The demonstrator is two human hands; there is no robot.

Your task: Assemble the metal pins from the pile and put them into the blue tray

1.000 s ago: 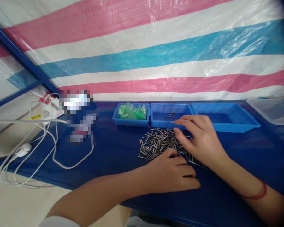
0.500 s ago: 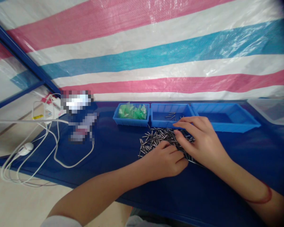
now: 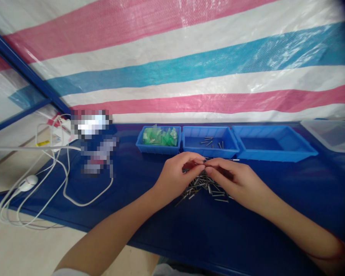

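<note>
A pile of thin metal nail-like pieces (image 3: pixel 199 184) lies on the blue table, partly covered by my hands. My left hand (image 3: pixel 179 170) hovers at its left side, thumb and fingers pinched together. From the right, my right hand (image 3: pixel 232 176) meets it, also pinched, so the fingertips touch above the pile. Whatever sits between the fingertips is too small and hidden to make out. Just behind the hands, the middle blue bin (image 3: pixel 194 140) contains several of the same metal pieces (image 3: pixel 209 143).
To the left stands a smaller blue bin (image 3: pixel 158 148) with green-and-clear plastic bags (image 3: pixel 161 136). A wider blue bin (image 3: pixel 276 154) is on the right, beside a clear plastic container (image 3: pixel 327 136). White cables (image 3: pixel 67 180) trail over the table's left end. A striped sheet (image 3: pixel 172 76) hangs behind.
Both hands have come together, fingertips now touching in pinches. My left hand rose from the pile's near side; my right hand moved left and nearer. The pile looks pulled closer together.
</note>
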